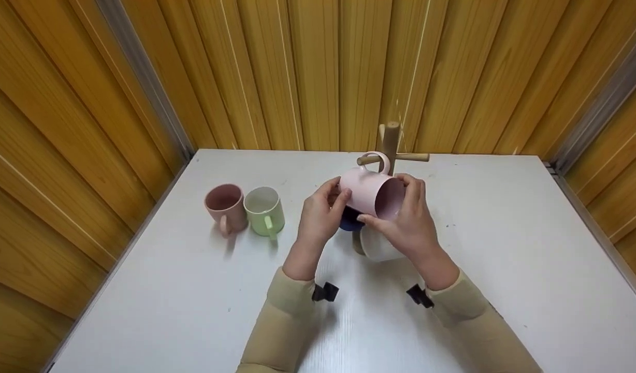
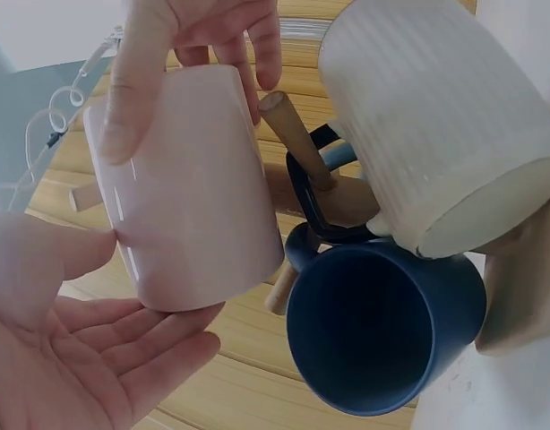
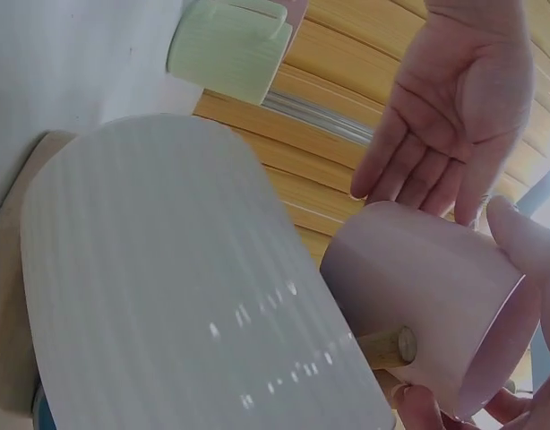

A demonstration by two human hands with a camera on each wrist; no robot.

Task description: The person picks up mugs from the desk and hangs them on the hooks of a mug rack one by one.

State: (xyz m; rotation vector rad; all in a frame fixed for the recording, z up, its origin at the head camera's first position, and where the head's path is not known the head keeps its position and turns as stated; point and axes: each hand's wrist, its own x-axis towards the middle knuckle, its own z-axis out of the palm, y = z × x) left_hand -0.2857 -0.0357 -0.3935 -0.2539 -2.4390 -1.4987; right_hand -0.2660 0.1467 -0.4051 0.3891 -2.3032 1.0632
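Note:
Both hands hold a light pink mug (image 1: 362, 189) on its side, high beside a wooden mug tree (image 1: 391, 137). Its open mouth faces right, and its handle, turned up, overlaps an upper peg in the head view. At the base end, my left hand (image 1: 318, 215) has its thumb and fingers on the mug. My right hand (image 1: 414, 223) grips the rim end, thumb below and fingers on the far side. Under it, a dark blue mug (image 2: 373, 327) and a ribbed white mug (image 2: 436, 116) hang on the tree, partly hidden by the hands in the head view.
To the left on the white table (image 1: 183, 300), a dusty pink mug (image 1: 227, 202) and a light green mug (image 1: 265, 210) stand upright side by side, handles toward me. Another upper peg (image 1: 414, 157) sticks out to the right. Wood-patterned walls (image 1: 313, 77) enclose the table's back and sides.

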